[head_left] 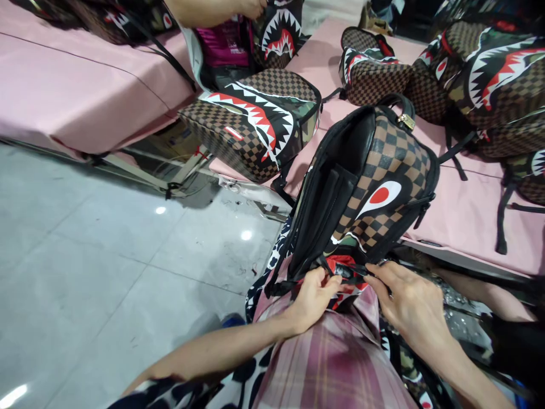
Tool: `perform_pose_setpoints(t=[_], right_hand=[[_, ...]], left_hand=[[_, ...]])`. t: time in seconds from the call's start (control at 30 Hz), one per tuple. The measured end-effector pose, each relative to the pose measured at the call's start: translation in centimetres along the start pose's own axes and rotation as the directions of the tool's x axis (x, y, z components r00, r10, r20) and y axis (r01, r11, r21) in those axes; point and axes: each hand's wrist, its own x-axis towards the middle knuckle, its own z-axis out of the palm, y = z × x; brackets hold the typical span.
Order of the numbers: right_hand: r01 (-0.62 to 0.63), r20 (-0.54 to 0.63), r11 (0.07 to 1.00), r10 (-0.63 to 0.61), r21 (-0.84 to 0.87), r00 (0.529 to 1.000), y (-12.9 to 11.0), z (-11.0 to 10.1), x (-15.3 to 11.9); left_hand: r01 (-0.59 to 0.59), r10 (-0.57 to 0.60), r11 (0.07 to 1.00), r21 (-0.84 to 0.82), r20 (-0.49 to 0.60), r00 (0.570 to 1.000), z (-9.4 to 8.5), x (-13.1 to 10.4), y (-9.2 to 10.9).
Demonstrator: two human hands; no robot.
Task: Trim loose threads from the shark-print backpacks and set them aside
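A brown checkered backpack [389,170] with a red-and-white eye print leans on my lap against the pink table edge, its main opening gaping and black inside. At its lower end, my left hand [315,295] pinches the black edge beside a red patch [340,266]. My right hand [404,295] has thumb and forefinger closed on the black edge or strap on the other side of that patch. A pink plaid apron [336,363] lies under both hands.
Another shark-print backpack [259,122] lies beyond, near a person's arm [208,11]. Several more bags [502,79] are heaped at the right on the pink table [468,216]. Another person's forearm [489,292] shows at the right. Grey tiled floor [106,244] is at the left.
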Motion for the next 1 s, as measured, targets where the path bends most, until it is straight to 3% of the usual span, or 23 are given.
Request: perform_pose_setpoints(t=[0.13,0.27,0.53,0.63,0.73,0.87,1.0], right_hand=[[0.068,0.047,0.996,-0.066,-0.057,0.997,-0.3,0.0,0.3],[0.061,0.055,0.997,-0.059,-0.046,0.997,-0.6,0.5,0.7],[-0.037,0.111,0.962,0.007,0.272,0.994,1.5,-0.5,0.3],[-0.036,0.071,0.931,0.01,0.363,0.997,1.3,-0.3,0.4],[0.016,0.077,0.963,-0.038,0.268,0.996,-0.3,0.4,1.4],[0.031,0.224,0.998,-0.041,0.048,0.974,-2.3,0.7,3.2],[0.031,0.31,0.999,-0.038,0.027,0.95,-2.7,0.1,3.8]], left_hand=[[-0.001,0.001,0.999,0.033,-0.01,1.0,0.0,0.0,-0.1],[0.008,-0.007,0.999,0.053,-0.028,1.0,-0.2,0.2,-0.4],[0.007,-0.007,1.0,0.017,0.008,1.0,-0.3,0.2,-0.5],[-0.016,0.016,0.999,0.048,0.002,1.0,-0.2,0.3,-0.5],[-0.034,0.038,0.993,0.11,-0.036,0.999,-0.3,0.4,-0.7],[-0.018,0.026,0.982,0.19,-0.038,0.999,-0.4,0.4,-0.9],[0.011,0.016,0.953,0.302,-0.086,0.996,-0.6,0.4,-1.0]])
